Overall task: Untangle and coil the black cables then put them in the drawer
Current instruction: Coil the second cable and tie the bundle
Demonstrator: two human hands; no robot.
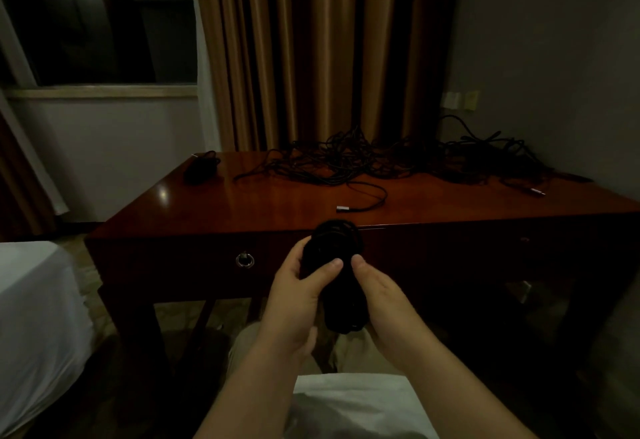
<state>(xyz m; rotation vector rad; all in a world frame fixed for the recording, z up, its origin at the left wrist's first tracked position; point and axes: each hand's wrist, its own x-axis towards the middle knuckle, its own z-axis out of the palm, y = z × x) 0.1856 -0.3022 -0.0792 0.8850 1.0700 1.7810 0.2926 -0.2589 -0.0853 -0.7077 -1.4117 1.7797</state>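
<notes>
Coiled black cable [332, 276] sits in front of the desk [277, 203], below the level of its top, held up in both hands over the person's lap. Left hand [298, 295] grips the coil's left side, thumb across the front of the loops, fingers wrapped behind. Right hand [375, 295] holds the coil's right side, thumb tip pressed on the front near the left thumb; its other fingers are hidden behind the cable. Coil looks elongated, top end reaching up to the desk's front edge; strands too dark to count.

Tangled black cables [398, 158] lie in a loose heap along the back of the desk, spreading from the middle to the right end. One strand runs forward from the heap and ends in a silver plug [342, 209] near the desk's front edge. Another silver plug [536, 191] lies toward the desk's right end. Small black bundle [202, 165] rests at the desk's back left corner, apart from the heap.

Drawer [214, 262] in the desk's front is closed, its ring pull [245, 260] just left of the left hand. Brown curtain [311, 51] hangs behind the desk, dark window [97, 19] to the desk's left, white bed [34, 317] at far left.
</notes>
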